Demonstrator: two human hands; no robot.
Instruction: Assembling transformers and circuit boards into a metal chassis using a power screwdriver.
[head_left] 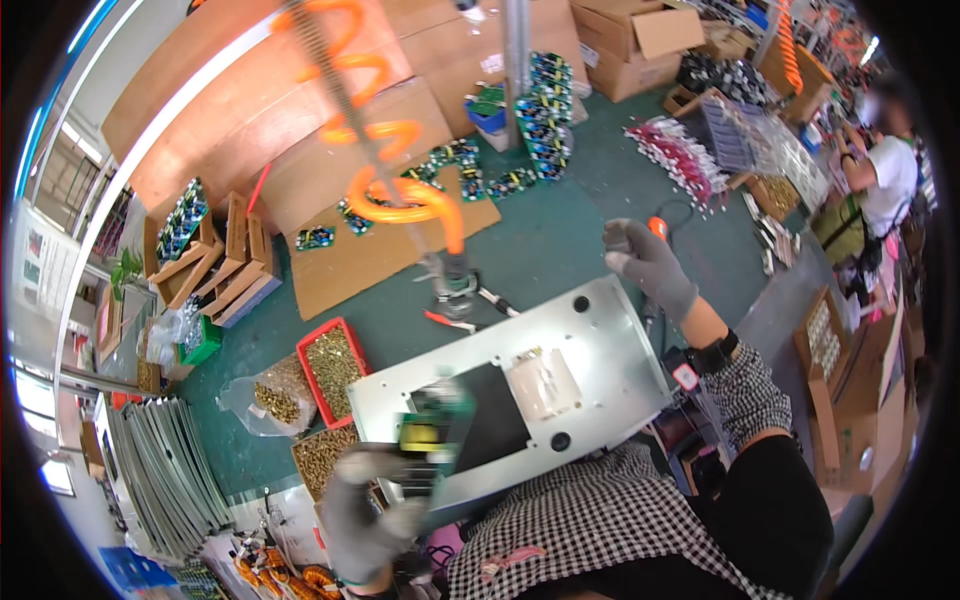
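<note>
My left hand (375, 510), in a grey glove, grips a green circuit board (440, 420) by its near side. The board carries a yellow block and is smeared by motion. It is above the left part of a silvery metal panel (610, 345). A black sheet (485, 415) and a pale, shiny patch (543, 382) lie on the panel. At the panel's far right corner is my gloved right hand (650, 265), its fingers curled in; whatever they hold, if anything, is hidden. An orange-handled tool (657, 228) with a dark cord lies just beyond that hand.
A red bin (346, 345) of brass-coloured fasteners stands left of the panel, beside a plastic bag (268, 402) of more. An orange coiled hose (400, 205) hangs over the bench. Circuit boards (545, 120) stand at the back. A co-worker (880, 175) is at far right.
</note>
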